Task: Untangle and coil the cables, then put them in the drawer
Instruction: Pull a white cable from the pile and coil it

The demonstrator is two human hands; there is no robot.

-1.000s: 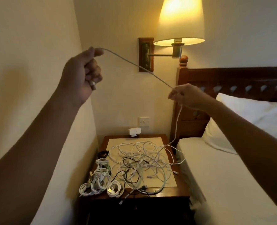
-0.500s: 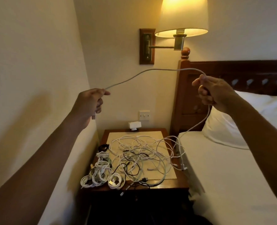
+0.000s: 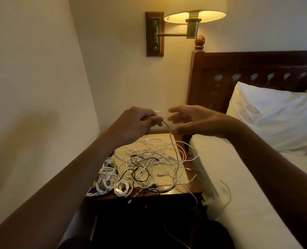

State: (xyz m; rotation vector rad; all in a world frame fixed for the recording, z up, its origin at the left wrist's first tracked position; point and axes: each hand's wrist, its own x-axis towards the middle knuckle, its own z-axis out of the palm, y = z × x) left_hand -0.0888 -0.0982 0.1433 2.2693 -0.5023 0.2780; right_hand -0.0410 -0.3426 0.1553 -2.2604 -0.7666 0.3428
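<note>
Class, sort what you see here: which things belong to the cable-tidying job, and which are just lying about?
Belong to the job:
left hand, gripping the grey cable
right hand, open
tangled cables
coiled cables
bedside table under them

Just lying about:
lamp
pillow
headboard

Cream walls; lit wall lamp; dark headboard; white bed.
</note>
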